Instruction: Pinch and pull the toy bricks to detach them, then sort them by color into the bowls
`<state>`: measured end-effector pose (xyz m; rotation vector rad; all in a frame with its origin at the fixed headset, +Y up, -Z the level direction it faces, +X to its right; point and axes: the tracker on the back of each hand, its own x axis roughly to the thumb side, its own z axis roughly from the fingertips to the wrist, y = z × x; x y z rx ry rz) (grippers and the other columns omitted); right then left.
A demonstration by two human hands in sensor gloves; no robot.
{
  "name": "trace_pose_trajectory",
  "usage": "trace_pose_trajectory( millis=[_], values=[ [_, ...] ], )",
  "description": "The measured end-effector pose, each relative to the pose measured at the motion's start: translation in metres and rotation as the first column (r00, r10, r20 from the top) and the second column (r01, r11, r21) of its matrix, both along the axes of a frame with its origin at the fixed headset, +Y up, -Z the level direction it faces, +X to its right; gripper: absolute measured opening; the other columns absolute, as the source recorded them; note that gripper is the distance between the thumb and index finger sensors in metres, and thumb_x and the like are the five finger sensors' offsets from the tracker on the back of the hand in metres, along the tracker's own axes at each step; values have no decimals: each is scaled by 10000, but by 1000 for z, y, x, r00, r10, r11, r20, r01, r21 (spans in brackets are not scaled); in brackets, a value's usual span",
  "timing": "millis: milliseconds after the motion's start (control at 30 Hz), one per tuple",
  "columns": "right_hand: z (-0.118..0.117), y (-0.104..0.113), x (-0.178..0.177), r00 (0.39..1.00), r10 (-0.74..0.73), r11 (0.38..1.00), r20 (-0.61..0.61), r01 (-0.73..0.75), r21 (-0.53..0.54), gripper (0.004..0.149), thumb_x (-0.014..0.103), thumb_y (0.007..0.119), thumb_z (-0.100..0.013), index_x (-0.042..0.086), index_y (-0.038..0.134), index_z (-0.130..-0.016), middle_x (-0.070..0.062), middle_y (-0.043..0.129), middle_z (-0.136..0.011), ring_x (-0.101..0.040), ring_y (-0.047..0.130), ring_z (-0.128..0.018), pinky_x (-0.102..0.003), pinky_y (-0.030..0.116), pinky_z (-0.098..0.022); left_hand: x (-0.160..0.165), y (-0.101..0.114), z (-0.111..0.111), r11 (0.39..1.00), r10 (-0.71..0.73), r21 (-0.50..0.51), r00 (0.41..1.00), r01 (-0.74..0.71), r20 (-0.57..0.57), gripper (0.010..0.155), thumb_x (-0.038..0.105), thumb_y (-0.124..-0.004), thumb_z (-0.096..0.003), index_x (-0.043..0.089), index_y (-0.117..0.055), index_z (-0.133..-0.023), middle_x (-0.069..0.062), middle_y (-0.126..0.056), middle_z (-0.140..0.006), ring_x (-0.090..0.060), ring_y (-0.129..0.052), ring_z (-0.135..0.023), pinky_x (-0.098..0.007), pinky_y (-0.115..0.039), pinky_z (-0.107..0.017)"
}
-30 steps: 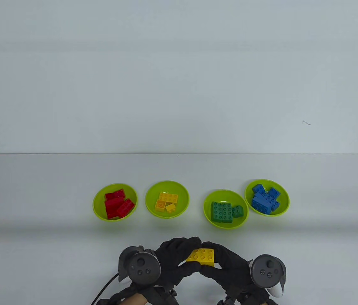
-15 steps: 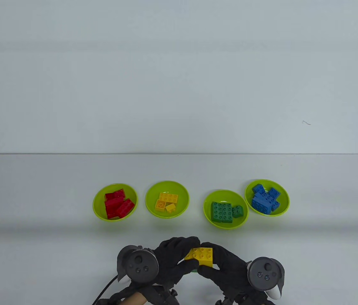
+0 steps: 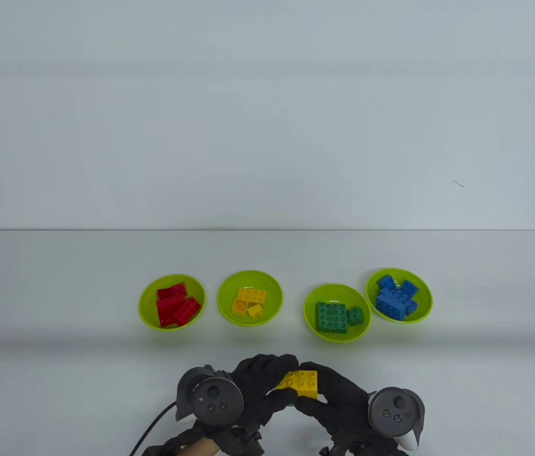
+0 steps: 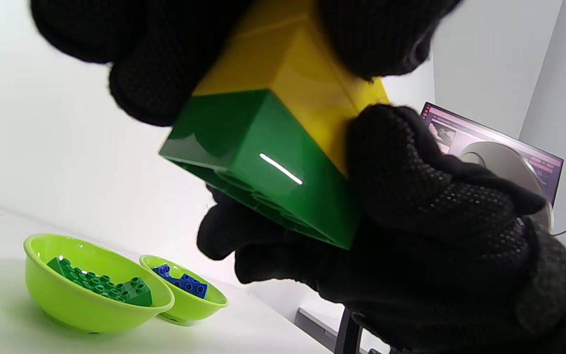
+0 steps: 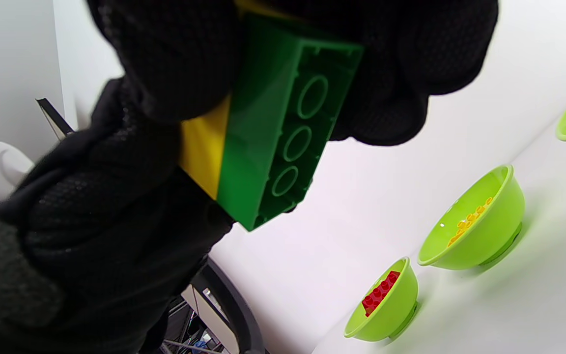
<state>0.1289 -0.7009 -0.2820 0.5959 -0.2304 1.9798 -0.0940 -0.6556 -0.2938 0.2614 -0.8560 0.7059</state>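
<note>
Barely anything has shifted: both hands stay low at 6 o'clock, left hand point(image 3: 260, 380) and right hand point(image 3: 338, 396) curled tight round the joined yellow brick point(image 3: 300, 382) and green brick point(image 4: 268, 167). If they jerk apart, one could fly past the bowls.

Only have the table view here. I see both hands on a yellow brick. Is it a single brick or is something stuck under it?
Observer: Stuck. The left wrist view shows a green brick joined flush beneath the yellow brick.
Operator: Any gap opening between them yet?
Observer: None that I can see. In the right wrist view the yellow and green faces meet in one straight seam.
Operator: Which way does the green one face?
Observer: Its hollow underside, with three round tubes, shows in the right wrist view, so the green brick is the bottom one.
</note>
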Motion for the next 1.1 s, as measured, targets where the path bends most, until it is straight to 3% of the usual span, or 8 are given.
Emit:
trace_pose_trajectory(
  millis=[200,400,467,567,767,833,967,1100],
  values=[
    [-2,0,2,999,-38,999,-6,38,-35,626,351,826,-438,50,687,-969,-185,834,-907,-407,898,-764,-541,706,-618,9,7,16,936,-165,296,981,188,-104,645,403,-709,-473,-20,-701,-961,-266,-872,-813,-393,-921,-680,-571,-716,-573],
    [0,5,2,1000,29,999,-2,-29,31,623,364,819,-449,36,699,-965,-193,852,-886,-391,914,-754,-533,719,-616,3,7,2,997,-76,1,997,76,-2,640,372,-727,-476,-46,-699,-960,-291,-862,-815,-420,-908,-680,-594,-700,-569],
    [0,4,1,1000,11,1000,0,-11,21,623,363,820,-450,31,702,-964,-197,854,-883,-393,913,-752,-535,716,-616,2,7,-1,998,-61,-32,998,61,5,638,368,-734,-475,-48,-702,-958,-295,-863,-813,-424,-910,-676,-595,-699,-567],
    [-1,2,1,1000,10,1000,1,-10,5,622,364,819,-450,31,703,-962,-195,857,-879,-398,917,-742,-535,719,-610,3,6,3,996,-77,35,997,78,-20,641,372,-737,-470,-45,-709,-956,-295,-867,-809,-421,-912,-672,-593,-701,-566],
    [-3,-5,2,1000,-27,998,1,27,-64,618,379,803,-467,20,695,-958,-202,853,-869,-392,921,-726,-533,721,-603,15,13,21,898,-211,361,966,252,-149,650,388,-747,-455,-29,-710,-952,-270,-879,-799,-390,-931,-656,-572,-727,-556],
    [-3,-5,1,998,-68,996,5,68,-63,618,358,821,-448,25,703,-956,-206,853,-875,-406,912,-737,-543,711,-608,16,13,22,901,-247,322,954,290,-168,647,407,-721,-471,-17,-704,-959,-252,-883,-807,-371,-938,-667,-562,-733,-568],
    [-3,0,3,1000,-2,1000,19,2,-15,619,369,817,-457,36,692,-964,-193,844,-890,-393,908,-752,-534,711,-616,11,11,14,959,-154,223,983,173,-100,645,399,-735,-480,-21,-698,-968,-268,-869,-824,-397,-919,-687,-576,-711,-577],
    [-4,0,7,999,-26,999,34,27,-28,618,364,823,-460,32,693,-964,-202,842,-890,-403,901,-752,-540,704,-615,8,14,9,965,-122,219,987,143,-104,643,398,-736,-486,-3,-679,-986,-263,-846,-863,-400,-900,-727,-571,-697,-599]
  ],
)
